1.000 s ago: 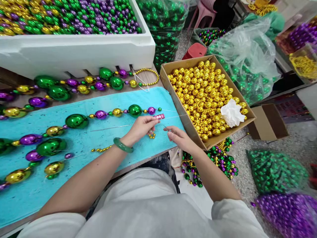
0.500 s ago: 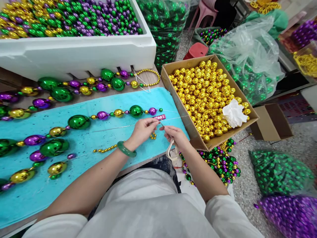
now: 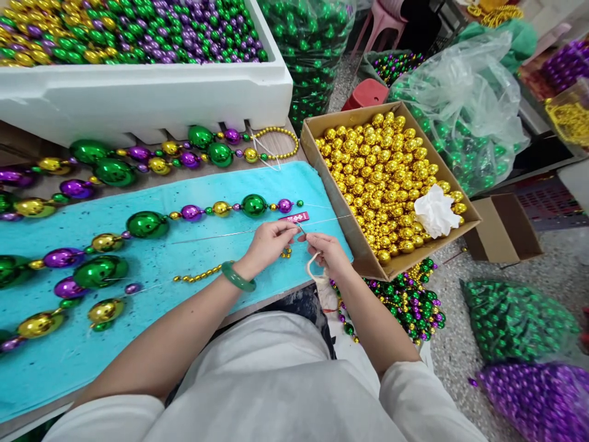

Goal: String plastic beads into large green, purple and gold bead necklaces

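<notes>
My left hand [image 3: 269, 240], with a green bangle on the wrist, pinches a thin thread or needle end over the turquoise cloth [image 3: 151, 258]. My right hand [image 3: 326, 252] pinches the same spot from the right, fingertips nearly touching the left. A cream loop hangs under the right hand. A short string of small gold beads [image 3: 202, 275] lies below the left hand. A red tag [image 3: 294, 217] lies just above the fingers, at the end of a strand of green, purple and gold beads [image 3: 193, 213].
A cardboard box of gold beads [image 3: 386, 178] with a white paper wad stands at the right table edge. A white foam box of mixed beads [image 3: 138, 67] fills the back. More bead strands lie at the left. Bags of beads cover the floor at the right.
My right hand has moved left to meet the left hand at the thread. A cream loop now hangs from the right hand. The left hand stayed in place.
</notes>
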Motion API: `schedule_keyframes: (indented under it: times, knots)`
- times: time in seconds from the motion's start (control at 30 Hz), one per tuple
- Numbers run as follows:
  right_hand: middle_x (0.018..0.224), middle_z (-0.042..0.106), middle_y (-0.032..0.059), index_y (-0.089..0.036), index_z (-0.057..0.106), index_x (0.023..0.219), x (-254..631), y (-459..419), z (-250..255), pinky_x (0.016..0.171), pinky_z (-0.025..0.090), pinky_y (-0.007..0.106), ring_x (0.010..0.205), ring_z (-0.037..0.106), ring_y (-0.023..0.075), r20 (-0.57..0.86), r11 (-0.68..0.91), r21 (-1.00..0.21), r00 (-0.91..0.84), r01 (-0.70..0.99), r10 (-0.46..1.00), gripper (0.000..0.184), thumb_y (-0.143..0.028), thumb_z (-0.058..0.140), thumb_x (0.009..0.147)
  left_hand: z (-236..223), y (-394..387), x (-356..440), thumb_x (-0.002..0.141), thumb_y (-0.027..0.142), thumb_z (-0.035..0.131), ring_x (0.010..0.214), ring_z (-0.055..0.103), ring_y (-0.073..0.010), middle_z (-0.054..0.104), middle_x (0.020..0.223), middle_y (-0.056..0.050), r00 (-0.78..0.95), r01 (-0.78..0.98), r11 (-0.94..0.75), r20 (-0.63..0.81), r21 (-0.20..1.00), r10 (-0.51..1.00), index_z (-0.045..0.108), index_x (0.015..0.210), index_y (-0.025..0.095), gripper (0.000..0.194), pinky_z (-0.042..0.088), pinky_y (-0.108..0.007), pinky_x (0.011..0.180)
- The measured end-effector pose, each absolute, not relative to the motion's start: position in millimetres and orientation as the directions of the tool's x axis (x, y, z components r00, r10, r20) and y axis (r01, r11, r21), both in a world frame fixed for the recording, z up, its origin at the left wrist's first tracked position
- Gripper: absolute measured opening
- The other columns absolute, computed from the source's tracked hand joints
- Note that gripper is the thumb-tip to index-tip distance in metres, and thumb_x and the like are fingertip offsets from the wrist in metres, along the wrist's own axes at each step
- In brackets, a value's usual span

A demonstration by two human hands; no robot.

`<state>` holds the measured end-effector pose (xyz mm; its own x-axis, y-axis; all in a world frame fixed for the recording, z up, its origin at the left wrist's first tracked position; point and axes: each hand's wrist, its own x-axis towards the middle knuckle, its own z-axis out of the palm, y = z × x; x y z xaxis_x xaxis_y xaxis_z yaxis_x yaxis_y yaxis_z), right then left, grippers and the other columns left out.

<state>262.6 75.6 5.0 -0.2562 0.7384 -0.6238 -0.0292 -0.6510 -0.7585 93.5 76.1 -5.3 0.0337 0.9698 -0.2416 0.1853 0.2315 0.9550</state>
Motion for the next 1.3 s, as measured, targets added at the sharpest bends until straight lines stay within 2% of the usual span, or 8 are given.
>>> schedule_keyframes:
  times: [0.3, 0.43, 0.53, 0.63, 0.73, 0.87, 1.03, 1.3]
  knots:
    - [0.053, 0.040, -0.0055, -0.014, 0.071, 0.088, 262, 80, 4, 0.043, 0.010, 0.024, 0.042, 0.024, 0.0049, -0.618, -0.633, -0.774, -0.249, 0.024, 0.746, 0.044, -0.052, 0.070, 0.065, -2, 74, 95, 0.079, 0.036, 0.056, 0.053, 0.053, -0.0113, 0.061, 0.059, 0.001, 0.088, 0.287, 0.158, -0.190, 0.945, 0.978, 0.073, 0.076, 0.018, 0.025, 0.041, -0.022, 0.053]
    - [0.060, 0.052, -0.0010, -0.017, 0.072, 0.099, 265, 79, 2, 0.049, 0.026, 0.025, 0.050, 0.038, 0.0102, -0.515, -0.446, -0.830, -0.153, 0.335, 0.843, 0.042, -0.050, 0.059, 0.078, 0, 74, 93, 0.077, 0.036, 0.058, 0.055, 0.056, -0.0127, 0.063, 0.059, 0.000, 0.049, 0.240, 0.195, -0.213, 0.951, 0.976, 0.074, 0.080, 0.018, 0.024, 0.044, -0.023, 0.055]
    - [0.087, 0.068, 0.0072, -0.021, 0.071, 0.109, 267, 75, 7, 0.068, 0.040, 0.030, 0.080, 0.057, 0.0201, -0.306, -0.110, -0.603, -0.103, 0.790, 0.946, 0.038, -0.046, 0.058, 0.084, 13, 72, 84, 0.075, 0.039, 0.063, 0.055, 0.055, -0.0125, 0.063, 0.061, -0.001, -0.005, 0.162, 0.237, -0.239, 0.958, 0.971, 0.073, 0.081, 0.017, 0.025, 0.042, -0.023, 0.051]
    - [0.103, 0.068, 0.0162, -0.017, 0.069, 0.117, 268, 74, 18, 0.084, 0.041, 0.039, 0.101, 0.056, 0.0304, -0.186, 0.120, -0.332, -0.189, 0.936, 0.964, 0.043, -0.046, 0.058, 0.086, 38, 71, 61, 0.074, 0.042, 0.067, 0.062, 0.059, -0.0138, 0.066, 0.067, -0.003, -0.015, 0.053, 0.273, -0.273, 0.960, 0.962, 0.071, 0.080, 0.016, 0.027, 0.042, -0.022, 0.050]
    - [0.107, 0.067, 0.0166, -0.016, 0.070, 0.111, 258, 83, 31, 0.087, 0.043, 0.041, 0.101, 0.057, 0.0288, -0.065, 0.175, -0.501, -0.238, 0.848, 0.969, 0.034, -0.037, 0.055, 0.090, 70, 71, 36, 0.077, 0.041, 0.068, 0.074, 0.064, -0.0165, 0.070, 0.077, -0.006, 0.048, 0.000, 0.270, -0.270, 0.963, 0.962, 0.072, 0.081, 0.016, 0.025, 0.048, -0.024, 0.057]
    - [0.104, 0.069, 0.0067, -0.022, 0.069, 0.110, 219, 97, 51, 0.072, 0.049, 0.032, 0.079, 0.060, 0.0170, -0.118, 0.022, -0.960, -0.472, 0.281, 0.874, 0.033, -0.037, 0.068, 0.080, 111, 72, 22, 0.078, 0.029, 0.069, 0.094, 0.066, -0.0198, 0.071, 0.094, -0.006, 0.078, 0.102, 0.137, -0.145, 0.985, 0.986, 0.074, 0.079, 0.017, 0.013, 0.054, -0.027, 0.072]
    - [0.072, 0.064, 0.0003, -0.020, 0.070, 0.080, 172, 97, 77, 0.054, 0.046, 0.026, 0.058, 0.054, 0.0098, -0.046, -0.042, -0.999, -0.518, 0.019, 0.854, 0.018, -0.038, 0.072, 0.078, 132, 73, 15, 0.074, 0.014, 0.070, 0.108, 0.065, -0.0240, 0.070, 0.097, -0.003, -0.069, 0.143, 0.084, -0.074, 0.986, 0.995, 0.071, 0.070, 0.014, 0.004, 0.056, -0.029, 0.078]
    - [0.076, 0.067, -0.0011, -0.027, 0.076, 0.082, 152, 97, 113, 0.064, 0.055, 0.028, 0.071, 0.065, 0.0125, 0.404, 0.428, -0.903, -0.429, -0.043, 0.808, 0.005, -0.024, 0.074, 0.080, 132, 64, -40, 0.075, 0.036, 0.073, 0.089, 0.070, -0.0187, 0.072, 0.091, 0.002, 0.062, 0.171, 0.228, -0.242, 0.958, 0.968, 0.071, 0.090, 0.017, 0.025, 0.054, -0.023, 0.061]
